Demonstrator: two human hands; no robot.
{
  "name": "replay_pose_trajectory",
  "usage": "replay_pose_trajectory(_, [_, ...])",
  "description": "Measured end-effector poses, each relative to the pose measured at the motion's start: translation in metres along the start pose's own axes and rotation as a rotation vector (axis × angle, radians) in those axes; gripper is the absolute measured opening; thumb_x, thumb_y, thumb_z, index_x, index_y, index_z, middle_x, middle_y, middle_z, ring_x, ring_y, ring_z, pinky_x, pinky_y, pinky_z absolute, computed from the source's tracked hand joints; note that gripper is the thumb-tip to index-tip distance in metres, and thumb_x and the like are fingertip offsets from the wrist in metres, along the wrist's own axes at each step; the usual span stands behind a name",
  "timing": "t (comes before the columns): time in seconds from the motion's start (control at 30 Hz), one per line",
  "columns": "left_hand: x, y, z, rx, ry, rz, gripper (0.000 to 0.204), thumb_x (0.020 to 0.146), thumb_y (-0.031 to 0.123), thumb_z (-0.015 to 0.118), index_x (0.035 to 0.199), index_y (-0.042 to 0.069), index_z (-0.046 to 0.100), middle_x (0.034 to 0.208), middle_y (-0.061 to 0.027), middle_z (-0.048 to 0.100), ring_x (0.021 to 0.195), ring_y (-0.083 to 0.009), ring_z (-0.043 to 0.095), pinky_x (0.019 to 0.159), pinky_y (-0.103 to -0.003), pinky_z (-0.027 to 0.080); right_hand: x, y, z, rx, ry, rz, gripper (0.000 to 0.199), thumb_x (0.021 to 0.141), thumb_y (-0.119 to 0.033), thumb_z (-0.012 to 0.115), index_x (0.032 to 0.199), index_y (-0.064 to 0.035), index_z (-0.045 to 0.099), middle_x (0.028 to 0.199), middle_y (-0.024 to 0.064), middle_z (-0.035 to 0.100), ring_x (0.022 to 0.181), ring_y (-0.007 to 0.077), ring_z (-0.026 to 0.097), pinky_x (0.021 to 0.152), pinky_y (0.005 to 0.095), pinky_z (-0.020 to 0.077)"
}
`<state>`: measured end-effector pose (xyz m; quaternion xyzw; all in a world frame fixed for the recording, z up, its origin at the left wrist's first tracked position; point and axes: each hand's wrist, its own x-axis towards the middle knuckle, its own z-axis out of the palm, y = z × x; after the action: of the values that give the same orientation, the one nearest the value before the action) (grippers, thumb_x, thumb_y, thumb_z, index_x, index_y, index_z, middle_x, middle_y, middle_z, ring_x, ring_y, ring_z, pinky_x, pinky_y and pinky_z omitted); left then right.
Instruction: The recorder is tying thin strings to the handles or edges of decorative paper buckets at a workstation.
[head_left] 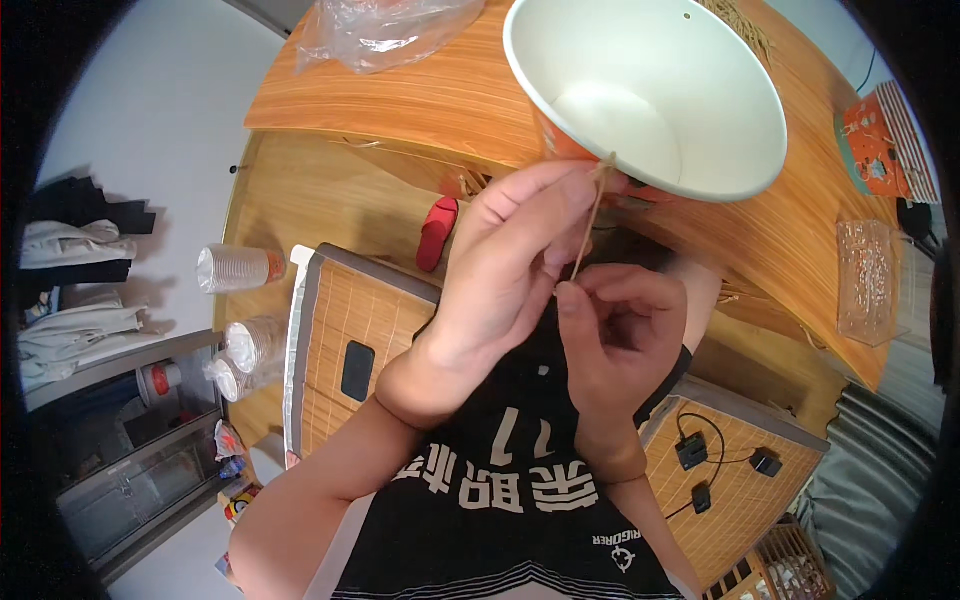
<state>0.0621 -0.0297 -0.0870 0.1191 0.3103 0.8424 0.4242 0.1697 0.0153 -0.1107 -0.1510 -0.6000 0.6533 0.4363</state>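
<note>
A large paper bucket point(640, 110), white inside and orange outside, stands tilted at the table's front edge with its mouth facing me. A small hole shows near its far rim. From the near rim a thin tan cord point(592, 225) runs down toward my lap. My left hand point(515, 245) is closed on the cord close beside the rim, thumb and fingers pinching it. Lower down, my right hand point(630, 330) pinches the cord's lower part between thumb and forefinger, its other fingers curled. Whether the cord passes through a hole at the near rim is hidden by my fingers.
On the wooden table point(420, 110) lie a clear plastic bag point(390, 30), a bundle of tan cords point(740, 28), another orange bucket point(885, 145) and a clear box of small pieces point(866, 280). A phone point(358, 371) and black adapters point(692, 452) rest on the mat-covered seat.
</note>
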Motion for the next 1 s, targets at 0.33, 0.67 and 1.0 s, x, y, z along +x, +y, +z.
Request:
replay_pose_trajectory(0.33, [-0.002,0.004,0.001,0.857,0.178,0.630,0.026,0.077,0.001,0.079,0.100,0.003,0.070,0.074,0.0035,0.059,0.060,-0.0011,0.045,0.056,-0.015,0.037,0.006,0.004,-0.001,-0.073,0.030,-0.033,0.031,0.081,0.009,0.073,0.100,-0.0041,0.052,0.091,0.0067,0.066,0.057,0.0000,0.044,0.049,0.0138,0.0327])
replay_pose_trajectory(0.67, [0.005,0.005,0.022,1.212,0.248,0.702,0.009,0.080,-0.002,0.075,0.087,0.001,0.070,0.073,0.0027,0.061,0.058,-0.0009,0.044,0.050,-0.017,0.033,0.006,0.008,-0.001,-0.148,0.046,-0.031,0.029,0.080,0.007,0.075,0.099,-0.0049,0.057,0.090,0.0037,0.067,0.060,0.0005,0.048,0.049,0.0147,0.0351])
replay_pose_trajectory(1.0, [0.007,0.009,0.019,1.303,0.249,0.858,0.013,0.075,-0.002,0.076,0.086,0.004,0.072,0.073,0.0002,0.065,0.054,-0.0048,0.047,0.047,-0.020,0.036,0.020,-0.003,-0.012,-0.365,0.033,-0.132,0.024,0.077,0.001,0.079,0.095,-0.0067,0.066,0.090,0.0039,0.068,0.058,0.0056,0.049,0.049,0.0195,0.0367])
